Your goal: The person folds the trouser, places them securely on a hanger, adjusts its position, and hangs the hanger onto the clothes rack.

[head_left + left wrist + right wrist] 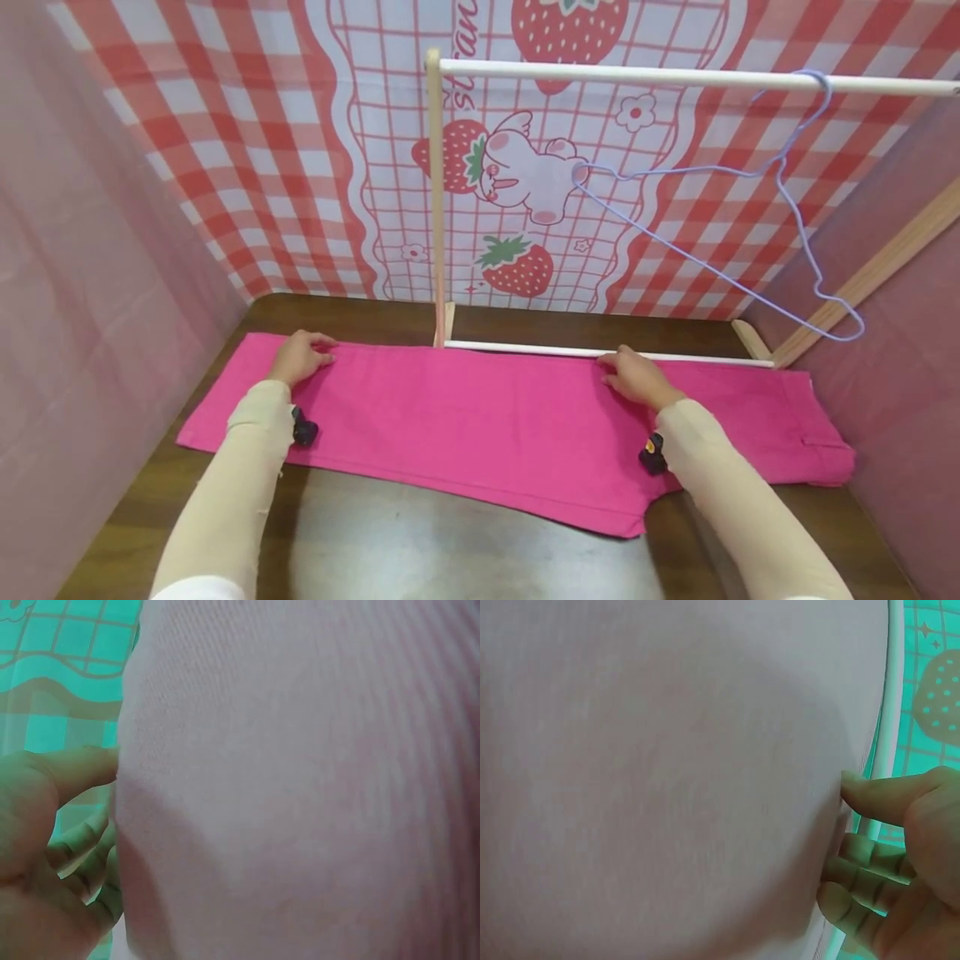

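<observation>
A pair of bright pink trousers [465,417], folded lengthwise, lies flat across the table with the waistband at the right. At the far edge of the leg, near the hem end, my left hand [298,358] holds the cloth. In the left wrist view, the thumb of that left hand [45,847] meets the edge, and some fingertips are hidden behind the fabric. My right hand [636,379] grips the same far edge nearer the waist. The right wrist view shows the right hand [907,855] with its thumb on the edge and its fingers curled beside it.
Behind the trousers stands a rack with a white top rail [615,75], a wooden post [437,200] and a lower white rail [525,348]. A lilac wire hanger [693,258] hangs from the top rail. Brown table [360,321] surface shows around the cloth; a strawberry-print curtain [300,167] hangs behind.
</observation>
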The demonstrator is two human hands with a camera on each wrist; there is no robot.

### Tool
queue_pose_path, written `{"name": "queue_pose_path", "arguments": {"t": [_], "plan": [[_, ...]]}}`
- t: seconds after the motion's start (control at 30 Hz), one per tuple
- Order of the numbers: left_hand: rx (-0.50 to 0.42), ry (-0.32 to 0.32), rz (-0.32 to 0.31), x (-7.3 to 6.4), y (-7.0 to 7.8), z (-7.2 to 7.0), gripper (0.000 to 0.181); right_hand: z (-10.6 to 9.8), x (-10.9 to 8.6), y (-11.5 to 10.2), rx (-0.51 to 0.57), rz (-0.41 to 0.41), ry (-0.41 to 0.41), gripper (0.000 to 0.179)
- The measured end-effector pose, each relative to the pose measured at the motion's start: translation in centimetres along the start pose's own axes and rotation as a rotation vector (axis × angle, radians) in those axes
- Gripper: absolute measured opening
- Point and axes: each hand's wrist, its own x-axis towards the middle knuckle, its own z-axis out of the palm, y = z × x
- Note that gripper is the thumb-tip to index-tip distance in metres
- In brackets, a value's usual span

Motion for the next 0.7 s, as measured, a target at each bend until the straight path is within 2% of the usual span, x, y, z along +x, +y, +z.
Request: {"name": "queue_pose_path", "arguments": {"t": [0.13,0.27,0.37,0.5,0.6,0.7], "plan": [[0.021,0.025,0.032,-0.1,0.0,0.0,0.029,0.0,0.7,-0.2,0.007,0.006,0.002,0.019],[0.019,0.047,0.003,-0.2,0.1,-0.1,0.022,0.1,1.0,-0.4,-0.036,-0.033,0.036,0.01],[0.004,0.067,-0.026,-0.5,0.3,-0.3,0.021,-0.1,1.1,-0.7,-0.073,-0.047,0.071,0.011],[-0.02,0.155,-0.061,-1.1,0.6,-0.8,0.02,-1.2,0.9,-1.0,-0.036,-0.016,0.133,0.012],[-0.022,0.221,-0.081,-1.2,1.2,-1.2,0.02,-2.1,0.5,-1.1,0.011,0.013,0.219,0.011],[-0.01,0.241,-0.098,-0.9,1.8,-1.5,0.02,-2.4,0.5,-1.2,0.029,0.047,0.261,0.01]]}}
